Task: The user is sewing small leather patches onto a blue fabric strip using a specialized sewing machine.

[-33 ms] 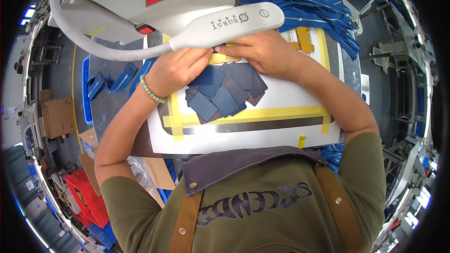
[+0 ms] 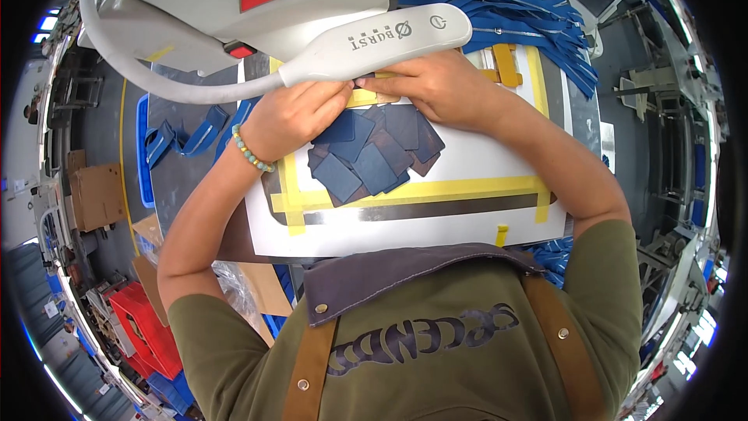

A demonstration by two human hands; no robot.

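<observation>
My left hand (image 2: pixel 300 115), with a beaded bracelet (image 2: pixel 251 150) at its wrist, has its fingers pressed together. They point in under the edge of a white lamp-like head (image 2: pixel 382 40). My right hand (image 2: pixel 444 87) comes in from the other side, thumb and forefinger closed, their tips almost meeting the left ones. Between the fingertips a small dark edge shows; what it belongs to is hidden. Just below the fingers lies a yellow and tan strip (image 2: pixel 363 98). A loose pile of dark blue leather-like squares (image 2: pixel 376 162) lies close below both hands.
The white work sheet (image 2: pixel 436 240) is edged with yellow tape (image 2: pixel 436 189). A grey machine (image 2: pixel 195 0) stands at the upper left. Blue zipper strips (image 2: pixel 506 19) are heaped at the upper right beside a mustard-coloured fixture (image 2: pixel 506 66). A blue tray (image 2: pixel 143 152) sits at the left.
</observation>
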